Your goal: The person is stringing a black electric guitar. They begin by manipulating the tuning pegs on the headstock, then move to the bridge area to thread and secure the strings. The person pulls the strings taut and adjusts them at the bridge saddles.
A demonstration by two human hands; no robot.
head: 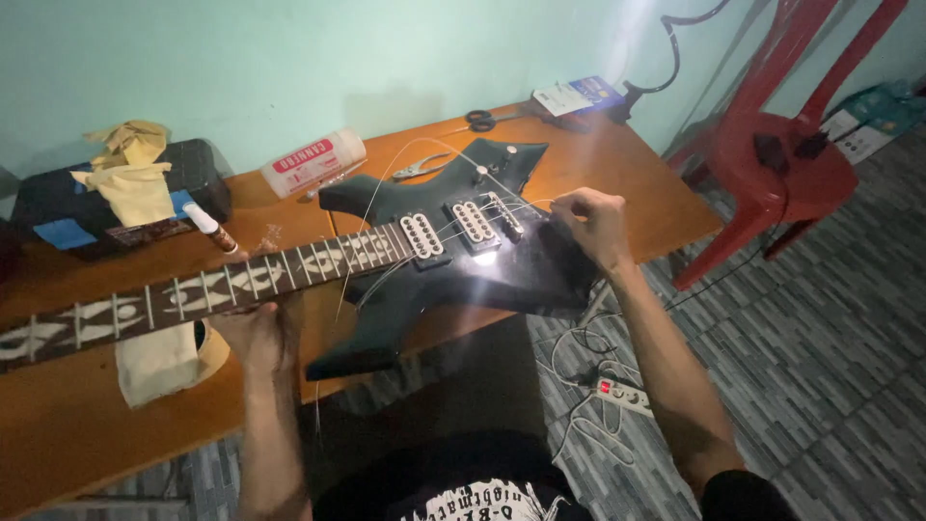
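Guitar (453, 260) lying flat across the orange worktop (637, 183), loose strings (386, 183) curling off it.

Left hand (256, 333), at nine o'clock, cups the neck from below; right hand (590, 224), at three o'clock, has its fingers pinched on thin wire by the bridge. The body looks heavy and glossy, probably slippery; the springy wire likely needs a firm pinch. Pliers (421, 168) lie at twelve.
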